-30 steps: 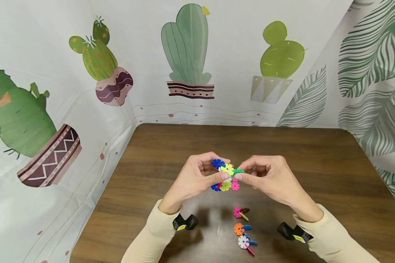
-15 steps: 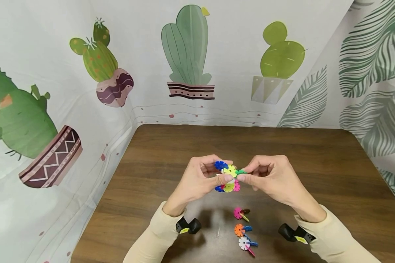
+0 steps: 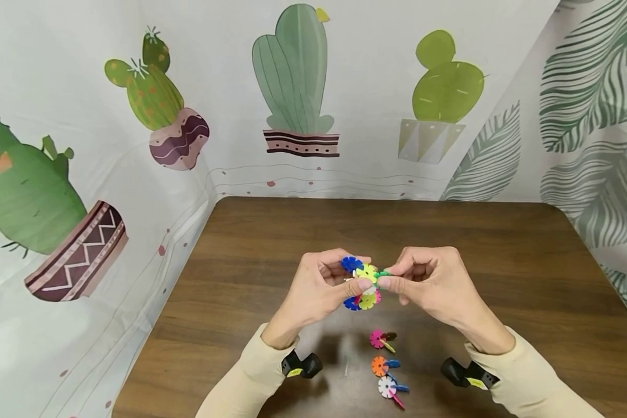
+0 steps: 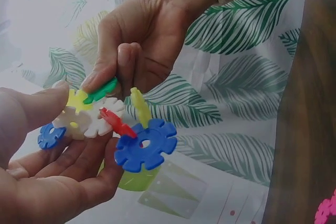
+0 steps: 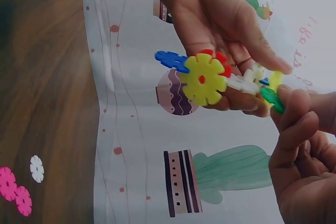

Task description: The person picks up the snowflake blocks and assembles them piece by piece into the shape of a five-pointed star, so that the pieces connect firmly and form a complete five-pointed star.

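My left hand (image 3: 313, 287) holds a cluster of interlocking snowflake discs above the table, thumb on a yellow disc (image 3: 367, 271). A green disc (image 4: 102, 92) is pinched between thumb and fingers of my right hand (image 3: 435, 284), its edge right at the yellow one. White discs (image 4: 105, 116) make up the cluster's middle. From it a red disc (image 4: 116, 123) leads to a blue disc (image 4: 149, 145); another blue disc (image 4: 51, 136) sits by the left fingers. In the right wrist view, a lower yellow disc (image 5: 205, 80) faces the camera. The fingers hide part of the cluster.
Near the table's (image 3: 271, 226) front lie small joined groups of discs: a pink disc (image 3: 378, 339) with yellow and brown ones, an orange disc (image 3: 379, 366) with blue, and a white disc (image 3: 387, 387) with blue and pink. A cactus-print cloth (image 3: 366, 75) hangs behind the table.
Both hands keep their hold, and the left has shifted slightly right with the cluster. The green disc has turned more edge-on against the yellow one. The cluster has tilted, hiding more of its pink disc.
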`<state>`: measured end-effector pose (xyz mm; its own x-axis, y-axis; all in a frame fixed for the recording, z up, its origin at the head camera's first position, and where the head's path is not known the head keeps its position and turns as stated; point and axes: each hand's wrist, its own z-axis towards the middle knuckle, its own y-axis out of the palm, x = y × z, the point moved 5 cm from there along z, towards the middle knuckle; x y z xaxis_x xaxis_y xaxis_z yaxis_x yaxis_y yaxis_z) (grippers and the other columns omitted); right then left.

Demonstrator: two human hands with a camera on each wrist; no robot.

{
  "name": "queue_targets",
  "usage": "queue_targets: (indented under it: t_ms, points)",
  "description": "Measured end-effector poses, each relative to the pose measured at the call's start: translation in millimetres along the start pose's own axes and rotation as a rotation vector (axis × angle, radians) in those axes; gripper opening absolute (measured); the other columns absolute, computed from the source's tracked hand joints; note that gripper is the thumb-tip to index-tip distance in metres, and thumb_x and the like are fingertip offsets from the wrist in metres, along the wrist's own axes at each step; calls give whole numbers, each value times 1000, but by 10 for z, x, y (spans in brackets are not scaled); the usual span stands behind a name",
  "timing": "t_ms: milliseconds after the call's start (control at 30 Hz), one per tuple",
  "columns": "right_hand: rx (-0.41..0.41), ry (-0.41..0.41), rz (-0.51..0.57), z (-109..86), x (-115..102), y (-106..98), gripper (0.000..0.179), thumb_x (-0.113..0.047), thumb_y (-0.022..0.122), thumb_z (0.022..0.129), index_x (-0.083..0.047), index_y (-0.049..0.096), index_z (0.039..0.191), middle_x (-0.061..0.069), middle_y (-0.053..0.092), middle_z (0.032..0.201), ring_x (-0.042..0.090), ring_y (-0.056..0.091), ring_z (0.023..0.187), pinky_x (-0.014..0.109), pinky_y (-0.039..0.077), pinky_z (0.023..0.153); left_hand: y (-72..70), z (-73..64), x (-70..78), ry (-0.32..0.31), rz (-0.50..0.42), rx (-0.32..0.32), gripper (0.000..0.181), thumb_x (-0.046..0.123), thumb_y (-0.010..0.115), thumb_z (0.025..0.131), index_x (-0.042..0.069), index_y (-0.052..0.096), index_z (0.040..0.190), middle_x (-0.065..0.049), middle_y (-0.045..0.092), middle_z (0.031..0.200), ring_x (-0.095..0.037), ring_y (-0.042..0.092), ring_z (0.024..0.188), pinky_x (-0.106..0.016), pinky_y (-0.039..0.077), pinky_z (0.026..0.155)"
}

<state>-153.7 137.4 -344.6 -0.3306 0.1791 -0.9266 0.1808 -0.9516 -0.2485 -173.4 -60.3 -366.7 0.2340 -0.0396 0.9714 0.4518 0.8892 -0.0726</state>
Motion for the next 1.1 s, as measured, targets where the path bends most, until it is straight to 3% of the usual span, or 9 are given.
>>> queue_targets:
  t_ms: [167,267,400,600,833,1100]
  points:
    - [38,-8,39,0,0,13,16,5,87,84,-8,78,80,-4,72,68,19,62,45,28,36,36,15,-18,7,27,-21,34,43,35,89,90,-2,78,111,-25,80,118,-4,80,94,-35,66,92]
    - [42,14,50,0,9,11,16,4,87,85,-8,78,80,-4,72,67,22,64,46,29,36,36,10,-22,21,35,-10,37,42,34,89,90,-2,78,109,-25,80,119,-4,80,94,-35,67,91]
    - [44,36,43,5,-4,12,12,1,88,85,-5,78,82,-1,76,72,20,66,49,29,48,41,-24,-17,39,21,10,19,37,30,89,91,0,77,109,-23,80,120,-5,80,93,-35,67,88]
    - [38,36,-10,19,-34,17,10,-8,89,88,-8,81,95,8,76,72,19,69,56,34,60,52,-78,1,21,1,34,-39,41,35,86,93,8,74,121,-18,78,115,-9,78,92,-31,67,88]
    - [51,83,-38,49,14,35,9,-14,87,92,-10,81,96,0,75,70,18,70,58,34,63,56,44,15,-45,-14,92,-137,44,25,83,96,22,65,136,-8,78,123,-11,78,100,-34,67,86]
    - [46,50,-26,19,12,69,6,-12,83,95,-9,79,98,4,76,73,15,71,59,34,64,57,55,14,-37,-6,177,-75,43,13,84,93,22,67,132,-7,81,114,-10,77,94,-32,67,78]
